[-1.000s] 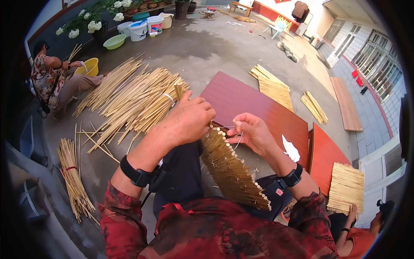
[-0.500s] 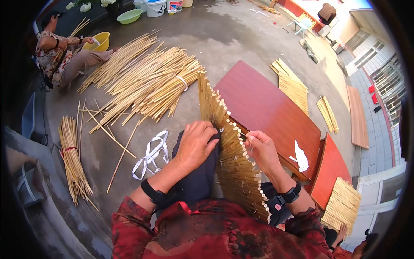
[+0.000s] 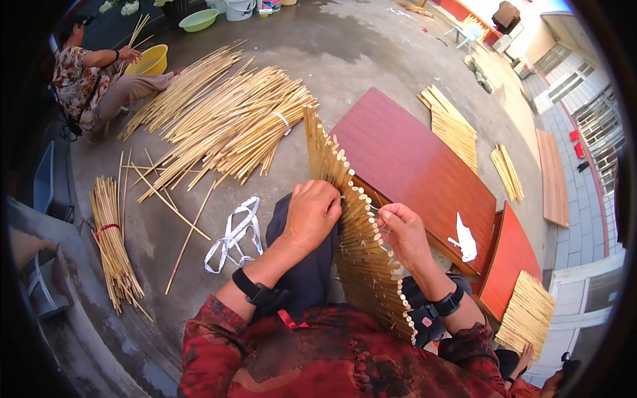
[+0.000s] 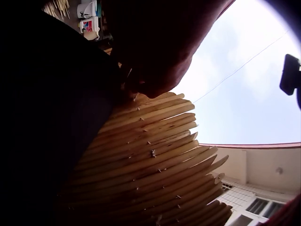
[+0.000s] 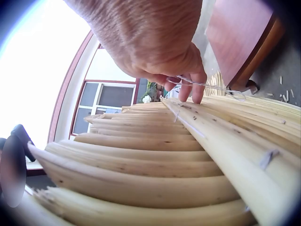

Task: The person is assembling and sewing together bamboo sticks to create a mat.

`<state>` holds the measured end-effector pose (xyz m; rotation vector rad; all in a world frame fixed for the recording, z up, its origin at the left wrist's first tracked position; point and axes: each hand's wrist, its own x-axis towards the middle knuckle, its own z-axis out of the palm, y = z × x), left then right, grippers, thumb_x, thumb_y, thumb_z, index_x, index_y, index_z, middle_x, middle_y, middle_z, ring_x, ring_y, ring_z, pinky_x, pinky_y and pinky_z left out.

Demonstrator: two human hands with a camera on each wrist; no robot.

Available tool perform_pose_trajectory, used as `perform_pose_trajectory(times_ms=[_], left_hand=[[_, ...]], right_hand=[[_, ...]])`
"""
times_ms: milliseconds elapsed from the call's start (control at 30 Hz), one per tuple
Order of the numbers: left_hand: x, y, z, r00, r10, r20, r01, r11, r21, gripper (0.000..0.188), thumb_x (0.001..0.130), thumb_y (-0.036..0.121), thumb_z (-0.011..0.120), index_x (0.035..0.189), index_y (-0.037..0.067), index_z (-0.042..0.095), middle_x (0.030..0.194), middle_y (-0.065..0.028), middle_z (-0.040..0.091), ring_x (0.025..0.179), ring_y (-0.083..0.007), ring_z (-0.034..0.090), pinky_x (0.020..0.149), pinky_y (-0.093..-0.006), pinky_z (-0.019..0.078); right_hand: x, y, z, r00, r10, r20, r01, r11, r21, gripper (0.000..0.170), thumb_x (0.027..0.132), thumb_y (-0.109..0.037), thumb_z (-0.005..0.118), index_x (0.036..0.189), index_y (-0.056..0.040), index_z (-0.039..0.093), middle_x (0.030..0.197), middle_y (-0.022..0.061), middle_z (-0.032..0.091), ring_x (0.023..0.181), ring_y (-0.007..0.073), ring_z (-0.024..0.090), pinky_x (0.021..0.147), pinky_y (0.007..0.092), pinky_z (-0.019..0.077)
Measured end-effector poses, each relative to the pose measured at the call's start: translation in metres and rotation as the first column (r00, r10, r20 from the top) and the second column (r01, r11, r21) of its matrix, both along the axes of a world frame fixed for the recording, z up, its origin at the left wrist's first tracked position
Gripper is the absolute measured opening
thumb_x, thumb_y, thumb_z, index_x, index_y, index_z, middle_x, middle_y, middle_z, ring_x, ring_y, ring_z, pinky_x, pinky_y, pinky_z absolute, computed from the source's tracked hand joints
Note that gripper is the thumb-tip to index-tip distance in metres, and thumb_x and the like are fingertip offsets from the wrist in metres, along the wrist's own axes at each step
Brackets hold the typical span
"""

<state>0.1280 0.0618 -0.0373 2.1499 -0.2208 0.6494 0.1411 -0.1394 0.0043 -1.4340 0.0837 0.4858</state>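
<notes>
A mat of sewn-together reed stalks (image 3: 361, 259) stands on edge between my legs, its pale cut ends along the top. My left hand (image 3: 310, 215) is against its left face with the fingers bent; the fingertips are hidden, and I cannot tell what they hold. On the other side my right hand (image 3: 406, 232) pinches a thin thread near the cut ends. The right wrist view shows this clear thread (image 5: 188, 82) looped across the fingers (image 5: 198, 87), close over the stalks. Short thread stitches dot the mat's face (image 4: 150, 153) in the left wrist view.
Loose stalks (image 3: 219, 126) lie spread ahead on the left, with a tied bundle (image 3: 108, 232) nearer. White strapping (image 3: 233, 239) lies by my left knee. A reddish-brown board (image 3: 411, 172) stands close on the right. One person (image 3: 86, 86) sits by a yellow basin (image 3: 151, 61).
The view has tilted, and the mat's far end now rises beyond my hands. My hands have come apart to opposite sides of the mat; lately the left has slid slightly up and right.
</notes>
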Motion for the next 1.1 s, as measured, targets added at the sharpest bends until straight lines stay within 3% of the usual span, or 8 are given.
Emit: perform_pose_trajectory(times_ms=[100,167,233,600,767,867,967,1100], left_hand=[[0.001,0.015,0.007,0.867,-0.231,-0.442,-0.144,0.731,-0.666,0.005,0.074,0.007,0.059,0.072,0.003,0.058,0.073,-0.0080,0.057,0.080,-0.0237,0.053,0.077,-0.0327,0.0380],[0.000,0.025,0.017,0.771,-0.342,-0.537,-0.239,0.627,-0.742,0.011,0.074,0.012,0.060,0.073,0.002,0.059,0.075,-0.0095,0.059,0.084,-0.0246,0.053,0.080,-0.0333,0.0381],[-0.006,0.017,0.019,0.921,-0.083,-0.381,-0.027,0.961,-0.275,0.014,0.075,0.016,0.062,0.076,0.002,0.061,0.079,-0.0094,0.060,0.087,-0.0261,0.053,0.081,-0.0351,0.0372],[0.017,0.029,-0.005,0.865,-0.346,-0.362,0.216,0.910,-0.355,0.012,0.077,0.009,0.060,0.086,0.003,0.060,0.089,-0.0084,0.059,0.086,-0.0242,0.054,0.081,-0.0328,0.0401],[0.044,0.034,0.058,0.928,0.049,0.369,0.018,0.984,-0.177,0.011,0.083,0.012,0.054,0.084,0.002,0.057,0.081,-0.0087,0.057,0.092,-0.0243,0.055,0.088,-0.0369,0.0359],[0.070,0.022,0.072,0.875,-0.241,0.420,0.254,0.967,0.027,0.023,0.087,0.021,0.049,0.079,0.003,0.060,0.077,-0.0095,0.059,0.082,-0.0244,0.056,0.083,-0.0367,0.0367],[0.079,0.029,0.078,0.860,-0.473,-0.191,0.508,0.760,0.405,0.034,0.091,0.027,0.041,0.071,0.006,0.060,0.069,-0.0101,0.058,0.072,-0.0253,0.055,0.078,-0.0375,0.0378],[0.076,0.033,0.080,0.870,-0.441,-0.219,0.489,0.723,0.488,0.040,0.091,0.031,0.039,0.067,0.006,0.061,0.060,-0.0111,0.056,0.063,-0.0287,0.050,0.069,-0.0369,0.0366]], right_hand=[[0.004,0.000,0.001,0.999,-0.031,-0.005,0.031,0.999,-0.004,0.010,0.089,-0.012,0.051,0.094,-0.0037,0.054,0.081,0.0032,0.057,0.083,0.0196,0.063,0.066,0.0300,0.0529],[0.007,0.001,-0.001,1.000,-0.024,-0.012,0.024,1.000,0.013,0.010,0.089,-0.012,0.051,0.094,-0.0034,0.054,0.077,0.0022,0.056,0.082,0.0203,0.063,0.065,0.0310,0.0536],[0.009,0.002,-0.004,1.000,-0.018,-0.017,0.019,0.999,0.035,0.010,0.089,-0.012,0.050,0.094,-0.0031,0.054,0.077,0.0023,0.056,0.082,0.0204,0.063,0.065,0.0313,0.0538],[0.023,0.004,-0.011,0.995,-0.072,0.062,0.074,0.997,-0.036,0.012,0.089,-0.012,0.051,0.094,-0.0022,0.054,0.078,0.0044,0.057,0.082,0.0208,0.063,0.069,0.0321,0.0537],[0.059,0.009,-0.006,0.955,-0.227,0.192,0.197,0.967,0.163,0.012,0.089,-0.012,0.050,0.097,-0.0028,0.052,0.077,0.0051,0.058,0.088,0.0224,0.062,0.077,0.0358,0.0511],[0.072,0.027,0.004,0.957,-0.275,0.089,0.219,0.891,0.398,0.013,0.089,-0.010,0.048,0.100,-0.0024,0.050,0.071,0.0041,0.054,0.081,0.0213,0.060,0.075,0.0379,0.0514],[0.078,0.039,0.005,0.944,-0.331,-0.006,0.291,0.821,0.490,0.014,0.089,-0.008,0.047,0.102,-0.0019,0.048,0.066,0.0031,0.048,0.068,0.0175,0.053,0.065,0.0357,0.0494],[0.087,0.047,0.011,0.950,-0.296,-0.103,0.308,0.816,0.490,0.014,0.089,-0.008,0.047,0.101,-0.0014,0.048,0.063,0.0022,0.044,0.056,0.0135,0.042,0.054,0.0303,0.0427]])
